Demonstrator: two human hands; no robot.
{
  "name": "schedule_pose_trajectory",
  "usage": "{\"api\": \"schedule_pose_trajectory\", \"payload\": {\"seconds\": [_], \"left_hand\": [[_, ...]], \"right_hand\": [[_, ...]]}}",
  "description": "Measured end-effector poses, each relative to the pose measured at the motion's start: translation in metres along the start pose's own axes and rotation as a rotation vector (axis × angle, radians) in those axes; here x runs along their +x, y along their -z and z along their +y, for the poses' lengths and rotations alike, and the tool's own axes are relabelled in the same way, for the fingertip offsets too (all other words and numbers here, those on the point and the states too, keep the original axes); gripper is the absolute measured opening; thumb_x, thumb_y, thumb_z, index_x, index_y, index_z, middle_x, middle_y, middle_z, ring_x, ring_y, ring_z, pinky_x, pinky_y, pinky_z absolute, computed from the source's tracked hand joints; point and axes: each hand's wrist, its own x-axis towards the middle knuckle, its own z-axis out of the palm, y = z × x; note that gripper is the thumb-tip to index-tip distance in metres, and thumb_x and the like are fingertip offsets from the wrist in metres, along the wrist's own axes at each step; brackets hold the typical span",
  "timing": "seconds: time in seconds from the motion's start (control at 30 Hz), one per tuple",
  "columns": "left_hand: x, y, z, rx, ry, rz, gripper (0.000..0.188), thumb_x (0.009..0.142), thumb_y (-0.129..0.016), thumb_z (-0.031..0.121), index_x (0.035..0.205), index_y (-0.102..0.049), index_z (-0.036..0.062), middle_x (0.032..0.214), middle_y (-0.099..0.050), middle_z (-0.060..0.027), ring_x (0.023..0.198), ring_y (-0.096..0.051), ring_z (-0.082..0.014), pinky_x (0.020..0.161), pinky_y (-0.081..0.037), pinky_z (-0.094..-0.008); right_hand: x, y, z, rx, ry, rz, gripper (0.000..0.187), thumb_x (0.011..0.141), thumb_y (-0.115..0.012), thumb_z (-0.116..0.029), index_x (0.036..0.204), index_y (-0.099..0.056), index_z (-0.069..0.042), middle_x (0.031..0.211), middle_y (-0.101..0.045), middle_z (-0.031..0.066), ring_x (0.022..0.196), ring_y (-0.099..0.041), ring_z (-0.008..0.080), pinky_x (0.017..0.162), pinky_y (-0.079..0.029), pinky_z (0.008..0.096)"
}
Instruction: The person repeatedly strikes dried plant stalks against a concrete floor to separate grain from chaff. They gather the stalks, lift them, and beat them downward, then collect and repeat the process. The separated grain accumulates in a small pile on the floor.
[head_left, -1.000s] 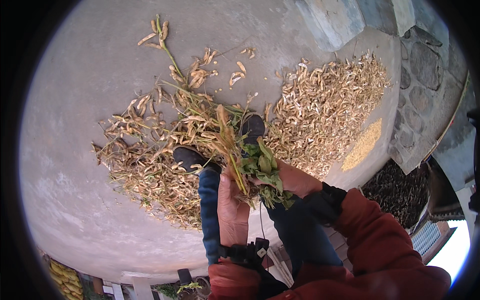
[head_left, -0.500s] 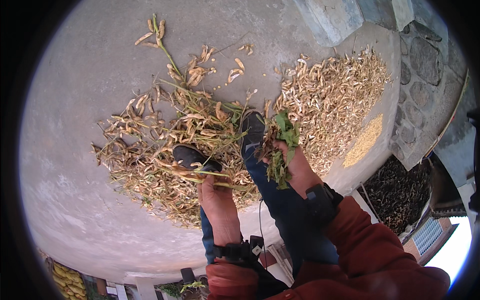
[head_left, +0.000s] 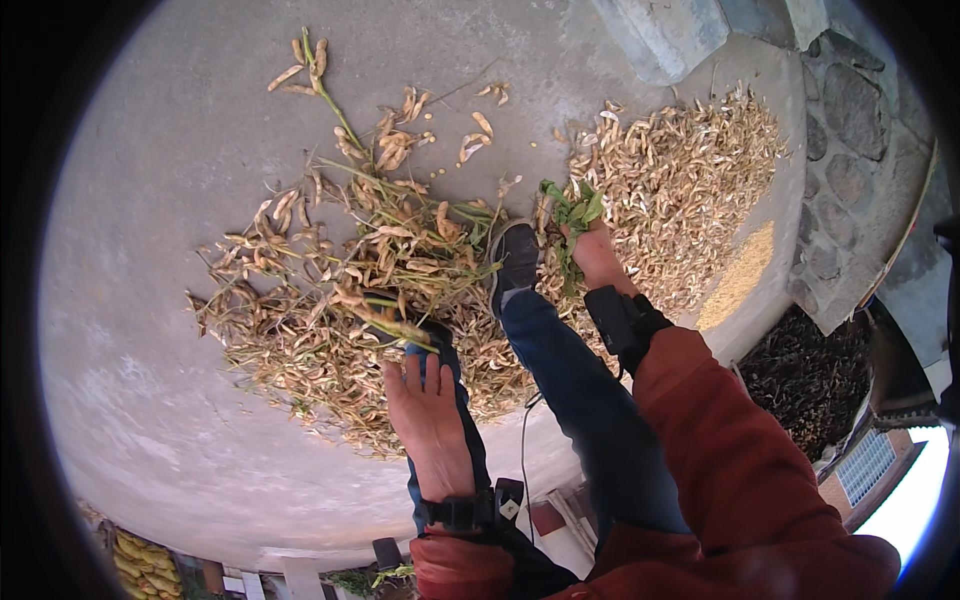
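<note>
My left hand [head_left: 428,415] is open, palm up, with its fingers stretched out. Just beyond the fingertips is a bean stalk [head_left: 400,330] with dry pods, apart from the hand or barely touching it. My right hand [head_left: 597,258] is closed on a bunch of wilted green leaves [head_left: 572,212], beside my right shoe [head_left: 515,255]. Most of its fingers are hidden by the leaves. Around my feet spreads a heap of dry bean plants [head_left: 300,350], with pods still on the stems. The stalk and plants largely cover my left shoe.
To the right lies a pile of pods [head_left: 670,190], with a strip of loose yellow beans [head_left: 738,275] along its edge. One podded stem [head_left: 340,110] sticks out at the far side. A stone wall [head_left: 850,120] bounds the right; yellow cobs [head_left: 145,565] lie at the lower left.
My left hand has let go of the bean stalk and opened, and the stalk is now past its fingertips. My right hand has moved farther out and slightly right with the leaves.
</note>
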Motion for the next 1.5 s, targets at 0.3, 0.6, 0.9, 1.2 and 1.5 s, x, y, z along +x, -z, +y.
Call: {"api": "schedule_pose_trajectory", "payload": {"seconds": [0.3,0.6,0.9,1.2,1.5], "left_hand": [[-0.006,-0.004,-0.001,0.073,-0.01,-0.06,0.058,0.09,-0.047,0.034,0.134,-0.026,0.0029,0.137,-0.028,-0.0153,0.124,-0.032,-0.0262,0.102,-0.028,-0.0363],[-0.009,-0.001,-0.01,0.011,0.006,-0.092,0.035,0.089,-0.051,0.027,0.116,-0.046,0.0058,0.113,-0.052,-0.0053,0.101,-0.05,-0.0171,0.087,-0.042,-0.0324],[-0.01,0.001,-0.007,-0.071,0.027,-0.136,0.028,0.091,-0.049,0.022,0.113,-0.048,0.0046,0.104,-0.058,-0.0072,0.091,-0.057,-0.0161,0.079,-0.047,-0.0279],[-0.013,-0.002,-0.007,-0.06,0.005,-0.2,0.03,0.09,-0.048,0.025,0.113,-0.048,0.005,0.101,-0.058,-0.0055,0.089,-0.057,-0.0157,0.079,-0.046,-0.0281],[-0.017,-0.009,-0.007,-0.091,-0.006,-0.233,0.029,0.089,-0.051,0.024,0.11,-0.049,0.0039,0.097,-0.059,-0.0057,0.084,-0.058,-0.0151,0.077,-0.047,-0.0274]], "right_hand": [[0.044,-0.06,-0.009,-0.279,0.431,-0.357,0.03,0.068,-0.049,-0.004,0.097,-0.054,0.001,0.084,-0.058,0.0271,0.082,-0.054,0.0445,0.072,-0.044,0.0462],[0.03,-0.115,-0.006,-0.945,0.541,-0.537,0.022,0.081,-0.046,-0.014,0.09,-0.065,-0.007,0.076,-0.063,0.0134,0.074,-0.061,0.0337,0.062,-0.049,0.0451],[0.03,-0.123,-0.007,-1.031,0.484,-0.514,0.018,0.074,-0.051,-0.013,0.078,-0.069,-0.008,0.081,-0.066,0.0124,0.079,-0.063,0.03,0.065,-0.05,0.041],[0.06,-0.054,0.008,-0.24,0.247,-0.523,0.029,0.076,-0.057,-0.015,0.1,-0.059,0.0,0.094,-0.063,0.0182,0.086,-0.058,0.0327,0.077,-0.044,0.037],[0.038,0.015,-0.001,0.141,0.037,-0.396,0.042,0.074,-0.062,-0.02,0.11,-0.055,0.001,0.103,-0.059,0.0078,0.089,-0.052,0.0189,0.083,-0.04,0.0312]]}}
